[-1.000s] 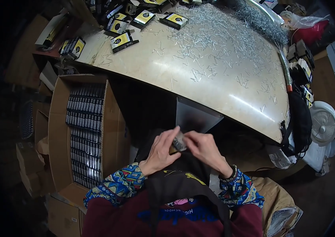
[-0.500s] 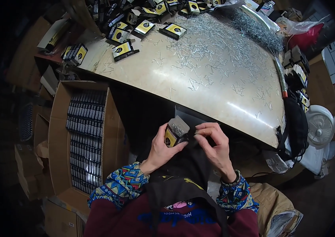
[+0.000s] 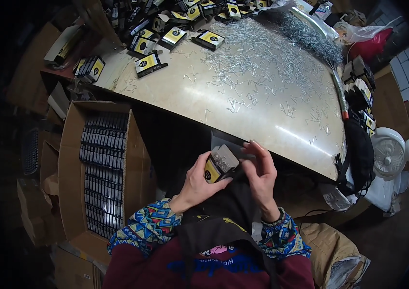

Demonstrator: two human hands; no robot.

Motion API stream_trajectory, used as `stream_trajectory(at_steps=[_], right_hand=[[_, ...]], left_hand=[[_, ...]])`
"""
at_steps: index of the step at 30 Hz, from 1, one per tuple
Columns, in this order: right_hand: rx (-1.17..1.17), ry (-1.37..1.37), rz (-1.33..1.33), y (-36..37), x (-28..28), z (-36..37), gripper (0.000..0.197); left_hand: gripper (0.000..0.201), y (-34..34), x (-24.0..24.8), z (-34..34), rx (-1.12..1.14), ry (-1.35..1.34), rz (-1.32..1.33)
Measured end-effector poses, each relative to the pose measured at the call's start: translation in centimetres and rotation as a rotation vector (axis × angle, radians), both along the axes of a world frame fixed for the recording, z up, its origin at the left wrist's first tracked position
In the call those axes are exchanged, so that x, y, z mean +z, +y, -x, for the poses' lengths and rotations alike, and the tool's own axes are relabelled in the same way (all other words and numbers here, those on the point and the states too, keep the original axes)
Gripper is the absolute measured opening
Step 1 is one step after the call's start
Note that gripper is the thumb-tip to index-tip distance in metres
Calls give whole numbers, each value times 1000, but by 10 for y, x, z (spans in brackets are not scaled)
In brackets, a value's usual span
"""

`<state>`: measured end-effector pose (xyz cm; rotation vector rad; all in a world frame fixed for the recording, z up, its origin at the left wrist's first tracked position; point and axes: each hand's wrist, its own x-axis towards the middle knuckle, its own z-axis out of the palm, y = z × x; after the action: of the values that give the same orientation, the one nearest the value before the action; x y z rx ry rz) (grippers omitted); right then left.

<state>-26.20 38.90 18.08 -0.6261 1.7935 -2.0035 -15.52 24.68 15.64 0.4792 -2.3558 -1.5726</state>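
Note:
In my left hand [image 3: 196,185] is a small black and yellow cardboard box [image 3: 211,172], gripped between thumb and fingers above my lap. Its top flap stands up, and bits of bent metal wire show in the mouth. Just to the right of it, my right hand [image 3: 262,172] is raised with its fingers apart, close to the flap; I see nothing in it. Many thin bent wire hooks [image 3: 248,67] lie scattered over the table [image 3: 166,94] in front of me, thickening into a heap [image 3: 305,38] at the far right.
A large carton [image 3: 139,164] at my left holds rows of packed small boxes [image 3: 103,178]. More black and yellow boxes [image 3: 171,36] pile up at the table's far left. At the right stand a white fan [image 3: 388,154] and a black bag [image 3: 358,149]. The table's near edge runs diagonally.
My right hand has lifted and its fingers have spread from a pinch. The box's flap now tilts more to the right, over the mouth. My left hand keeps its hold.

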Motion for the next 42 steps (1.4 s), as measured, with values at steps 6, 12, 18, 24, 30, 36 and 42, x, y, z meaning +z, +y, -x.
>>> stream_trajectory(at_steps=[6, 12, 18, 24, 30, 36, 42], right_hand=[[276, 113, -117, 6, -3, 2, 63], [-27, -325, -27, -21, -1, -18, 41], [-129, 829, -297, -4, -7, -12, 33], [-182, 368, -192, -13, -8, -27, 30], [-87, 117, -103, -15, -6, -31, 17], [-197, 115, -185, -16, -7, -33, 17], [-216, 243, -204, -21, -8, -34, 18]], left_hand=[[75, -2, -2, 5, -192, 51, -638], [85, -10, 2, 9, -136, 130, 237], [84, -3, 8, 13, -2, 205, 223], [71, 0, -3, 14, -18, 282, 337], [63, 10, 9, 14, 155, 77, 252], [55, 14, 7, 12, 82, 88, 414], [50, 12, 4, 16, 83, 105, 412]])
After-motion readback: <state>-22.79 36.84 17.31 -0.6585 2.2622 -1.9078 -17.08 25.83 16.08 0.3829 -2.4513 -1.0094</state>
